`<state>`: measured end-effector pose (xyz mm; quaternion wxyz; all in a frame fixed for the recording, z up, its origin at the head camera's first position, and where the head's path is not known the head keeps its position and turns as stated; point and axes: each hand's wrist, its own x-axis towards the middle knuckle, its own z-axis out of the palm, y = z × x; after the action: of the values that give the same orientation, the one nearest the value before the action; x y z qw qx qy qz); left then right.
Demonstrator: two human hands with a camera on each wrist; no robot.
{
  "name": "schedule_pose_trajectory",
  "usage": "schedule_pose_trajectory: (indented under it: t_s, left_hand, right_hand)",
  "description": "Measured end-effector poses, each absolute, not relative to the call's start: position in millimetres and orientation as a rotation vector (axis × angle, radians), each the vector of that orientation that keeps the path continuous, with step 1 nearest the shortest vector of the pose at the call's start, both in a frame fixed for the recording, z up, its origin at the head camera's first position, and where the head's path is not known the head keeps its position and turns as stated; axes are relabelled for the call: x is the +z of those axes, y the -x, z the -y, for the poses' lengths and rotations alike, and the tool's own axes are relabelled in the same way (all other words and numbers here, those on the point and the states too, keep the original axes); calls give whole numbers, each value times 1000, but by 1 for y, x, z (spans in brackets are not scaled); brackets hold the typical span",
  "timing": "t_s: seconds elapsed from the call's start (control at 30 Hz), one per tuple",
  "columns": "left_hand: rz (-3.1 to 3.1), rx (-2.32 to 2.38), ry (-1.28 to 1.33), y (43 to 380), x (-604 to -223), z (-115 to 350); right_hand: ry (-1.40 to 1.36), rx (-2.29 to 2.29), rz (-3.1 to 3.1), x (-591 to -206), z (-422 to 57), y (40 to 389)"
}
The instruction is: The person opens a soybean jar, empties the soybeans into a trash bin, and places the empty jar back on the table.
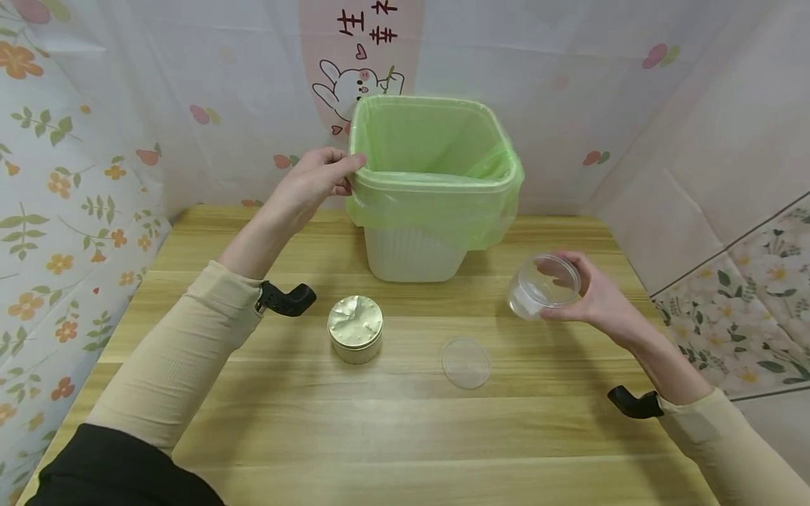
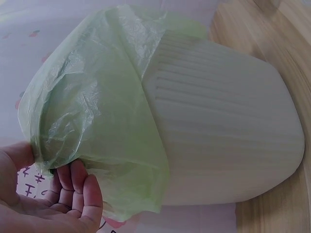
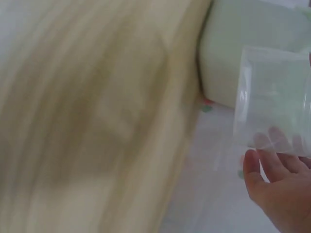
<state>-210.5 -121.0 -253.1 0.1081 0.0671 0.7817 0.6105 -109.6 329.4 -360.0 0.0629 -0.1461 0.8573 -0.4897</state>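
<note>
My left hand point(image 1: 314, 181) grips the left rim of a white trash bin point(image 1: 414, 256), thumb on top and fingers curled beneath. A thin green trash bag point(image 1: 436, 207) lines the bin and folds over its rim; in the left wrist view the fingers press against the bag point(image 2: 107, 107). On the right, my right hand point(image 1: 585, 292) holds a clear plastic jar point(image 1: 538, 288) by its side, tilted, a little above the table. Through the jar's wall point(image 3: 272, 97) the fingertips show in the right wrist view. A clear round lid point(image 1: 466, 363) lies flat between the hands.
A gold round tin point(image 1: 356, 327) with a crinkled top stands on the wooden table point(image 1: 392, 436), in front of the bin and to its left. Behind the bin hangs a printed curtain point(image 1: 253, 91). Patterned panels bound the table on both sides.
</note>
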Motion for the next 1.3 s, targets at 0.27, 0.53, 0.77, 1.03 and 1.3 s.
schedule_pose_trajectory:
  t_s: [0.27, 0.53, 0.77, 1.03, 1.3]
  left_hand:
    - [-2311, 1806, -199, 209, -253, 122]
    - [-2306, 1832, -200, 211, -256, 122]
    - [-2340, 1821, -186, 208, -257, 122]
    - [-2476, 1671, -146, 203, -260, 123]
    - [-2429, 1800, -124, 191, -270, 128]
  right_hand:
    - [400, -1295, -2565, -391, -329, 109]
    - [392, -1219, -2548, -410, -329, 108]
    - [333, -1191, -2539, -414, -327, 105]
    - [450, -1184, -2544, -404, -324, 106]
    - [478, -1125, -2708, -366, -291, 106]
